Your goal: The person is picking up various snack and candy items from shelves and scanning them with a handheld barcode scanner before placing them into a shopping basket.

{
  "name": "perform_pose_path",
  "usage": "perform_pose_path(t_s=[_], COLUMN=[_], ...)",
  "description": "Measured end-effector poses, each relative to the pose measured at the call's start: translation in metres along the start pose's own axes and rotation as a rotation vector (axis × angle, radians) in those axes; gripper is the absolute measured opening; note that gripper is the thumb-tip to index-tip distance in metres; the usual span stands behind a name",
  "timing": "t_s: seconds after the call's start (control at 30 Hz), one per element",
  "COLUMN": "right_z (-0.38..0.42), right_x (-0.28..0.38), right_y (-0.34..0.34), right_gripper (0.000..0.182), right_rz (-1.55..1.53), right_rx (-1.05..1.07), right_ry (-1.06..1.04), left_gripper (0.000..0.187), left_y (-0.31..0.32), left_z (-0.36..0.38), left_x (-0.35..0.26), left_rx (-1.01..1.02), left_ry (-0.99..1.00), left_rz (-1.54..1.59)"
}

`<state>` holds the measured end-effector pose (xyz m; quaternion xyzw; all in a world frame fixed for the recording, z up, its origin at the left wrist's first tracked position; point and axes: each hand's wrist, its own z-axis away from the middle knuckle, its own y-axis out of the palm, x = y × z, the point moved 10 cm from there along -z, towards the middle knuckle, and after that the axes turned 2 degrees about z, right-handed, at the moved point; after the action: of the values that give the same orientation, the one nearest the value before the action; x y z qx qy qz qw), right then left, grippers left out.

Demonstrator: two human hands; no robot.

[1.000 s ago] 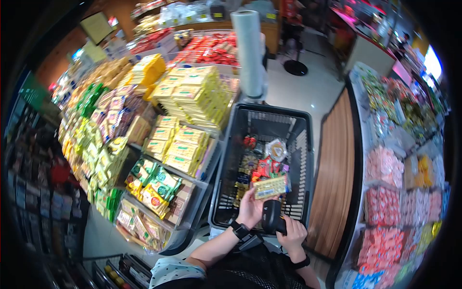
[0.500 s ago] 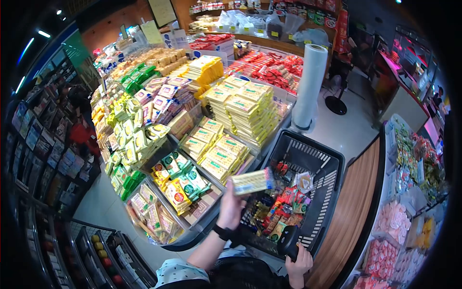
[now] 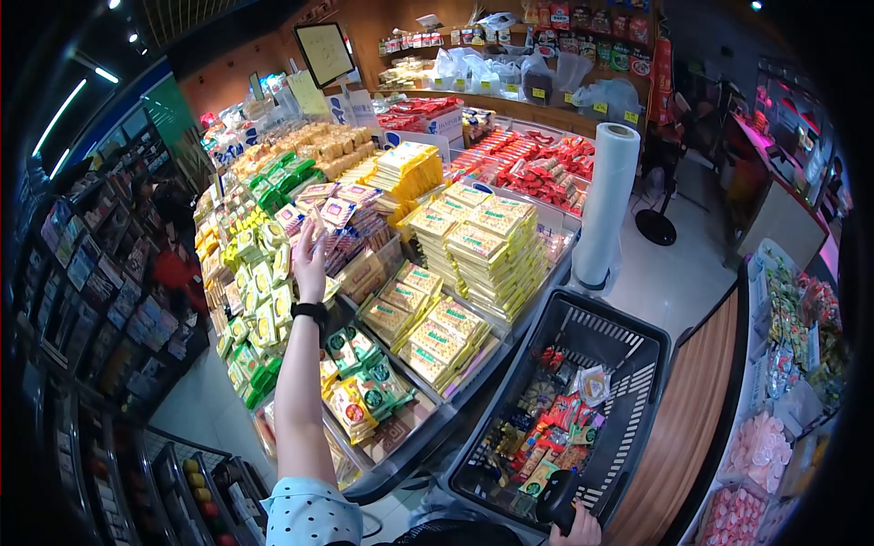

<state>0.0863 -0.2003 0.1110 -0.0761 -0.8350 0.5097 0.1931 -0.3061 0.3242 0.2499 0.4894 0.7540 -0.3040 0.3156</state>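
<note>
My left hand (image 3: 310,266) stretches out over the snack display, its fingers extended and nothing visible in them. Purple-and-white wrapped packs (image 3: 339,213) lie right by the fingertips, and pale green-and-yellow packets (image 3: 262,291) are to the left. Below the wrist are yellow packets (image 3: 351,409) and green packets (image 3: 387,389) in a bin. At the lower right, my right hand (image 3: 577,528) is closed round the black handle (image 3: 557,497) of a dark shopping basket (image 3: 628,338). Inside the basket lie assorted small wrapped snacks (image 3: 553,435).
Stacks of biscuit packs (image 3: 478,238) fill the middle bins. A plastic bag roll (image 3: 607,205) stands upright behind the basket. The wooden counter edge (image 3: 678,414) runs along the right, with more bins of sweets (image 3: 757,446) beyond. Dark shelving (image 3: 109,282) lines the left side.
My left hand has moved from over the basket's edge leftward and up to the purple-and-white packs; the biscuit pack it held is no longer in it. The right hand stays on the handle.
</note>
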Motion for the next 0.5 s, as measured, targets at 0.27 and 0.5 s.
perform_pose_path(t_s=[0.27, 0.5], right_z=[-0.011, -0.013], right_x=[-0.005, -0.018], right_y=[0.007, 0.011], right_gripper=[0.046, 0.051], right_rz=[-0.001, -0.082], right_rx=[0.06, 0.004], right_ry=[-0.027, -0.041], left_gripper=[0.048, 0.07], left_y=[0.039, 0.078], left_z=[-0.03, 0.004], left_x=[0.054, -0.021], left_rx=[0.298, -0.085], left_ry=[-0.09, 0.059], left_rz=[-1.153, -0.95])
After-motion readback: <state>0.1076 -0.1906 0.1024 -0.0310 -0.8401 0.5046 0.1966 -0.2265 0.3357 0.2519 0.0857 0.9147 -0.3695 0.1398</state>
